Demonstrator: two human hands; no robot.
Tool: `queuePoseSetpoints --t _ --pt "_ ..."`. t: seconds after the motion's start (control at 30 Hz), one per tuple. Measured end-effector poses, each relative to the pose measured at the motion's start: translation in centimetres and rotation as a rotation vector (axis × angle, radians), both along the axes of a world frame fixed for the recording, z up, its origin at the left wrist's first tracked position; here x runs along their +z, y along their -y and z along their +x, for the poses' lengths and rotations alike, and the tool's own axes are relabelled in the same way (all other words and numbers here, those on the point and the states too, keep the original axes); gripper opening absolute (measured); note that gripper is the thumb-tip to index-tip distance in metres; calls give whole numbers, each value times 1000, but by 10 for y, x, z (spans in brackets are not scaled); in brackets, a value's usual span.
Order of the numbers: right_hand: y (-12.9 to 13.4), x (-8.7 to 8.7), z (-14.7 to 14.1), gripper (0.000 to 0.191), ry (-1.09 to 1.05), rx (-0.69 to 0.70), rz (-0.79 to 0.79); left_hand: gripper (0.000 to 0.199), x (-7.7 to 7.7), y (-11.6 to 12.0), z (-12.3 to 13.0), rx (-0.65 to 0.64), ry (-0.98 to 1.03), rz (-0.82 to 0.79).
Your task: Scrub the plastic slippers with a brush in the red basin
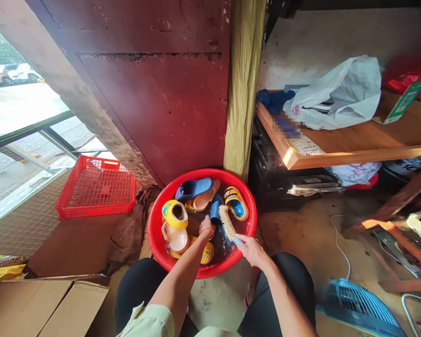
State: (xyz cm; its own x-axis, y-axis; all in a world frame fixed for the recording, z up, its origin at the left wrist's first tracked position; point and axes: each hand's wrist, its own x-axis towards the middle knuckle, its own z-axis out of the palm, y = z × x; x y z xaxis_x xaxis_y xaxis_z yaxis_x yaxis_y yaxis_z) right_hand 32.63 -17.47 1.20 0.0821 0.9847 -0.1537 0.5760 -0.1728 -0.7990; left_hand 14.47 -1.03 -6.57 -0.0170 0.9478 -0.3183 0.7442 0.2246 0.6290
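Note:
A red basin (155,243) of water holds several slippers and clogs. In it, my left hand (206,227) is closed at the side of a dark blue slipper (215,209); the fingertips are partly hidden. My right hand (253,250) grips the blue handle of a scrub brush (226,222), its pale bristles against that slipper. Around them lie a yellow-and-blue slipper (236,204), a blue slipper (196,188), a tan slipper (204,199), a yellow clog (175,214) and a pale pink clog (177,238). A yellow sole (207,253) shows beside my left wrist.
A red plastic crate (98,187) is at the left, above a cardboard box (45,304). Behind the basin stands a dark red door (154,103). To the right are a wooden shelf (358,142) with a white plastic bag (344,93) and a blue fan (363,304).

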Motion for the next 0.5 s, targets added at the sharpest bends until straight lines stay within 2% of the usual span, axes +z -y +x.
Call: queuePoseSetpoints --t 0.1,0.23,0.33,0.5 --pt "2 -4 2 45 -75 -5 -25 41 2 0 0 18 23 28" --pt "12 -16 12 59 -240 -86 -73 35 16 -6 3 45 96 122" --pt "22 -21 19 69 -282 -116 -65 36 23 -3 5 73 166 186" --pt "28 -7 10 46 -55 -57 183 40 30 12 11 126 315 424"
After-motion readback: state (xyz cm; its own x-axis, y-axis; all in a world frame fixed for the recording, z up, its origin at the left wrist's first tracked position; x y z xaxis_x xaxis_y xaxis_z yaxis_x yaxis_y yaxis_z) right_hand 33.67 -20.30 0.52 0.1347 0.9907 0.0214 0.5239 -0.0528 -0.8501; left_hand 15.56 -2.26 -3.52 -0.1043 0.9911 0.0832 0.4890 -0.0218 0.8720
